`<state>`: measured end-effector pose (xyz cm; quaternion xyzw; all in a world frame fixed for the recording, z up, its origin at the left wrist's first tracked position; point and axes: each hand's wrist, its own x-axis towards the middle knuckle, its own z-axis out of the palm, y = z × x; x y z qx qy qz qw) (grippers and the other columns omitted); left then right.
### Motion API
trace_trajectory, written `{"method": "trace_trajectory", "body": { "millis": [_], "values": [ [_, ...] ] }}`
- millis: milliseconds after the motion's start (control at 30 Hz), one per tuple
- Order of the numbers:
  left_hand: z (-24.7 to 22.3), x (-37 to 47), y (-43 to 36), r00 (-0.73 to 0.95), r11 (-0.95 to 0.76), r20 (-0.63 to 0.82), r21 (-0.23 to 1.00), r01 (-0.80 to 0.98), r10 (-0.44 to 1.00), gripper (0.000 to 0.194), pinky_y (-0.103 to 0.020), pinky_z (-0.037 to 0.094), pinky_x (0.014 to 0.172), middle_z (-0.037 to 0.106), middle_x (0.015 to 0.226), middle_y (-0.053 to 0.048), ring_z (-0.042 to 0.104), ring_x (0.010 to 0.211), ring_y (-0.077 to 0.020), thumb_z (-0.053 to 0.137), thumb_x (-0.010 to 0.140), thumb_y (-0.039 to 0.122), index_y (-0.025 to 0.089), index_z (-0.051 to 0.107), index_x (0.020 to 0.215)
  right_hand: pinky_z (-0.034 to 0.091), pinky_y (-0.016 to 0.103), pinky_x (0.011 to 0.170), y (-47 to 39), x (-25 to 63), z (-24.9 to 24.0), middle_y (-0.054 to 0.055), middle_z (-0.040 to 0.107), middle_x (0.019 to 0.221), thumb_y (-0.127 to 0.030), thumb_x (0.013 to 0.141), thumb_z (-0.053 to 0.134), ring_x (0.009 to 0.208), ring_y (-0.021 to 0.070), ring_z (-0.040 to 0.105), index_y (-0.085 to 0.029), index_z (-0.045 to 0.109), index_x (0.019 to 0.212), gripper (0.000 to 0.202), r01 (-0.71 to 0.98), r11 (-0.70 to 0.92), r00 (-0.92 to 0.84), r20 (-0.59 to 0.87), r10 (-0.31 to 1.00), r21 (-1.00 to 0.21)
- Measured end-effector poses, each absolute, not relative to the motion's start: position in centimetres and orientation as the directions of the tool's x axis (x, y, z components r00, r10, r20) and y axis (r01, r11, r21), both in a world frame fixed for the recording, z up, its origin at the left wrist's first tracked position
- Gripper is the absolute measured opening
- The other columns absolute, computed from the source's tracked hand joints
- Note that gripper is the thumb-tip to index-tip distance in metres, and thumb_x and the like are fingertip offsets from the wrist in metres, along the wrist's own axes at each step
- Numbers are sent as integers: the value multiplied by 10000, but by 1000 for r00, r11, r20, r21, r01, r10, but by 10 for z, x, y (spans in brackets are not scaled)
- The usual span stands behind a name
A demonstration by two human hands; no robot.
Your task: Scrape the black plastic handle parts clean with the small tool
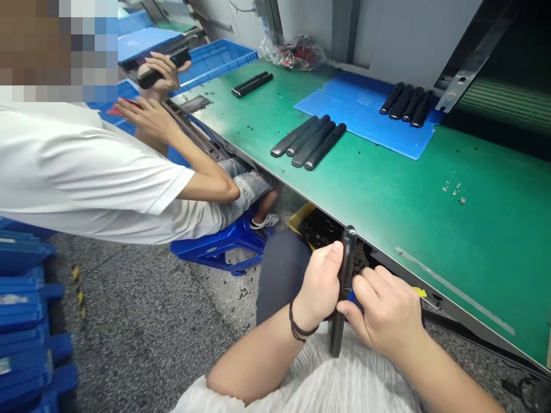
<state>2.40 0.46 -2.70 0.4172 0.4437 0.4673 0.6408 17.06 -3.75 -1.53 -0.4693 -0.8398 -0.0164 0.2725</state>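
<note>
One view only, head-worn, looking forward and down from above the wearer's lap. Left hand (321,284) and right hand (387,312) sit close to the lens, low centre. Camera faces a bit rightward along the green table (387,195), whose edge runs diagonally from far left to near right. A co-worker in a white shirt (86,172) fills the left side, near. Floor (142,310) shows at lower left. Back wall (396,34) is far, top.

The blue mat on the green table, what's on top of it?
Four black handles lie side by side on the blue mat. One end of another group of four grey handles reaches onto its near edge. What's under the mat can't be seen.
</note>
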Motion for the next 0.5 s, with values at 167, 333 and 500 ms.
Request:
{"method": "trace_trajectory", "body": {
  "millis": [167, 333, 500],
  "values": [
    [-22, 26, 11, 132, 224, -194, 936, -270, 972, 662, -272, 332, 502, 406, 576, 29, 359, 535, -113, 438, 980, 795, 208, 455, 677, 207, 359, 633, -40, 168, -15, 32, 457, 709, -531, 1122, 344, 704, 199, 333, -202, 547, 725, 554, 785, 577, -431, 470, 770, -225],
    [-12, 24, 24, 105, 237, -214, 908, -345, 971, 662, -253, 304, 456, 398, 546, 36, 359, 490, -96, 484, 965, 793, 215, 428, 646, 203, 364, 636, -43, 164, -17, 35, 473, 708, -509, 1115, 378, 710, 202, 344, -204, 546, 720, 527, 750, 624, -496, 439, 749, -218],
    [-3, 20, 43, 70, 237, -230, 874, -425, 971, 670, -237, 267, 420, 339, 511, 62, 329, 437, -79, 525, 933, 812, 218, 417, 642, 206, 362, 634, -47, 161, -18, 36, 475, 708, -703, 1072, 315, 706, 200, 352, -202, 550, 722, 654, 727, 649, -548, 381, 745, -225]
  ]
}}
